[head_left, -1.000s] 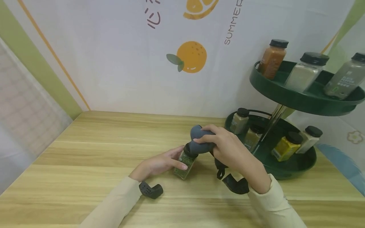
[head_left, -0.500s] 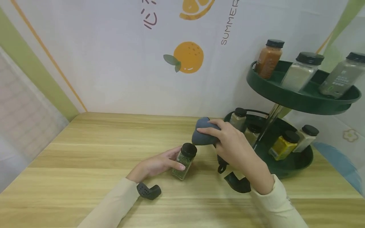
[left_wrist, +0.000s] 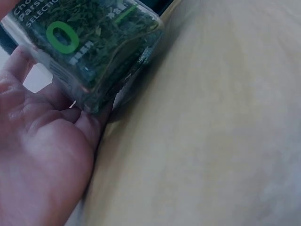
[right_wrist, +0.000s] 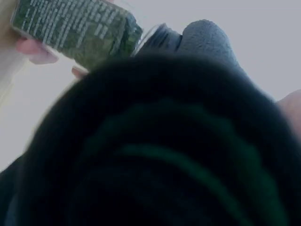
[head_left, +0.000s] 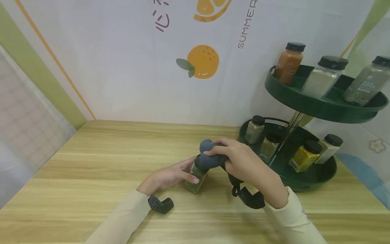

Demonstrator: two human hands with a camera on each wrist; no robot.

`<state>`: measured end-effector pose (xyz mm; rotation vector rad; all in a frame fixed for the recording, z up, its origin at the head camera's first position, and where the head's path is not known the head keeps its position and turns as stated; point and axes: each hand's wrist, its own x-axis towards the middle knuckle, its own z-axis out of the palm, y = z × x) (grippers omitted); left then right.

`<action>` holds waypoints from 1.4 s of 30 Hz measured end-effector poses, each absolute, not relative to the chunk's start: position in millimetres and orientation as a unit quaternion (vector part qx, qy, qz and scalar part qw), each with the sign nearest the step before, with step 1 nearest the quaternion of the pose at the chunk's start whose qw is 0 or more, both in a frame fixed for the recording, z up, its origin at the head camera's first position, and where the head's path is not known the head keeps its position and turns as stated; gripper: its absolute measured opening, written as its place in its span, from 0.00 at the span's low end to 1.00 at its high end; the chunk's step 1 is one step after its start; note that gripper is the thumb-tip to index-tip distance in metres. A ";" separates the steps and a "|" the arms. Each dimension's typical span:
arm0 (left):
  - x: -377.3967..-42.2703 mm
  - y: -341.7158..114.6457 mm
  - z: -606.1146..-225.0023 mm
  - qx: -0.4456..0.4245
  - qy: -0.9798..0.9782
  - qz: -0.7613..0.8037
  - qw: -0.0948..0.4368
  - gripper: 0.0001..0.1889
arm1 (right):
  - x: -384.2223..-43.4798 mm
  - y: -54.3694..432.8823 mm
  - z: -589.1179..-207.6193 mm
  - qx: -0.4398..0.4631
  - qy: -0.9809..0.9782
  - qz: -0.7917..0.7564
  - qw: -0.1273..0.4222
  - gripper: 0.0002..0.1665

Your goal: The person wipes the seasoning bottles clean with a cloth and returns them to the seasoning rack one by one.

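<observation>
My left hand (head_left: 169, 177) holds a clear square spice jar (head_left: 198, 173) of green flakes, tilted, with its black lid end up. In the left wrist view, the jar (left_wrist: 89, 47) has a partly visible parsley label. My right hand (head_left: 243, 159) grips a soft blue-grey, two-lobed padded thing (head_left: 209, 162) and presses it against the jar's lid, largely covering it. A black part with a small loop (head_left: 235, 189) hangs below that hand. The right wrist view shows the fuzzy grey pad (right_wrist: 207, 44) at the jar's lid end, with a dark round shape blocking most of the picture.
A green two-tier rack (head_left: 323, 110) stands on the right of the wooden table (head_left: 106, 162). Its upper tray bears an orange jar (head_left: 289, 66) and two paler ones; several jars, one yellow (head_left: 304, 157), fill the lower. A printed white cloth (head_left: 137, 74) hangs behind.
My right hand lifted the blue-grey pad up and right off the lid, baring it half a second ago, then brought it back down onto the lid. My left hand kept its hold on the jar.
</observation>
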<state>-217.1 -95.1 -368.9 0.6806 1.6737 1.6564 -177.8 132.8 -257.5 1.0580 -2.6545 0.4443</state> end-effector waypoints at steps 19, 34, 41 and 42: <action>-218.9 -92.3 -369.6 0.269 0.636 0.643 0.332 0.43 | -174.0 132.7 -254.4 0.300 -0.929 0.131 0.173 0.37; -219.4 -93.9 -372.7 0.302 0.621 0.634 0.349 0.42 | -173.4 132.9 -252.7 0.449 -0.875 0.169 0.065 0.39; -218.7 -91.6 -371.7 0.299 0.628 0.629 0.347 0.43 | -173.7 138.4 -248.8 0.448 -0.873 0.189 0.037 0.37; -218.4 -91.1 -371.7 0.297 0.631 0.628 0.345 0.43 | -174.0 139.2 -248.9 0.446 -0.874 0.192 0.033 0.37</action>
